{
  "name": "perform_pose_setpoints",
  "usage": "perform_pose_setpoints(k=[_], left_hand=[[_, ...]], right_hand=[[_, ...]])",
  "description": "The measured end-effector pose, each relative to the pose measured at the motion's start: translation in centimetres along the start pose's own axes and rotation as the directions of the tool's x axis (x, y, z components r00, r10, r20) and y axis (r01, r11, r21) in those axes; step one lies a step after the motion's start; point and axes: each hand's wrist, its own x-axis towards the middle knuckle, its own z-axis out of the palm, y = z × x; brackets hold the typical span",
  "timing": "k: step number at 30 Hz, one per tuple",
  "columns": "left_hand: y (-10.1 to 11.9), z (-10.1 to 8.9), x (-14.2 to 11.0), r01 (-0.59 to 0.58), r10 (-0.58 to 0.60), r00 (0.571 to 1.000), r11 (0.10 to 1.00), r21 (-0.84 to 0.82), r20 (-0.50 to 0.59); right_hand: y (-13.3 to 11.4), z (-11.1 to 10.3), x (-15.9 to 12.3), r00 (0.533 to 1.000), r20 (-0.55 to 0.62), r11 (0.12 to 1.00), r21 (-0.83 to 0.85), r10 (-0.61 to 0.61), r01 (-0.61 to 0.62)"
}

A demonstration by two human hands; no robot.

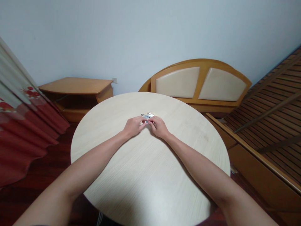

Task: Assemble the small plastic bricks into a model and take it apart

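- Small flat printed packet (147, 116), silver and yellow, held just above the tabletop between both hands
- Left hand (134, 126) and right hand (160, 127) closed, gripping it
- Round pale wood table (188, 131) beneath
- Padded wooden headboard (199, 82) beyond, right
- Wooden bedside cabinet (75, 85) beyond, left

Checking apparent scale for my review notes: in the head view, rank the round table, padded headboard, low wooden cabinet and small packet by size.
1. Round table, though it is nearest the camera
2. Padded headboard
3. Low wooden cabinet
4. Small packet
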Motion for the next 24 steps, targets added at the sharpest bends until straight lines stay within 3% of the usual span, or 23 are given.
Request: perform_pose_setpoints(k=[10,24], left_hand=[[-0.2,0.12,0.0,-0.01,0.01,1.0,1.0,-0.027,-0.008],[-0.14,0.2,-0.01,-0.035,0.035,0.999,0.999,-0.01,-0.027]], right_hand=[[-0.51,-0.37,0.02,0.997,-0.068,1.0,0.013,-0.022,0.023],[-0.19,-0.19,0.0,0.998,-0.053,1.0,-0.007,-0.028,0.027]])
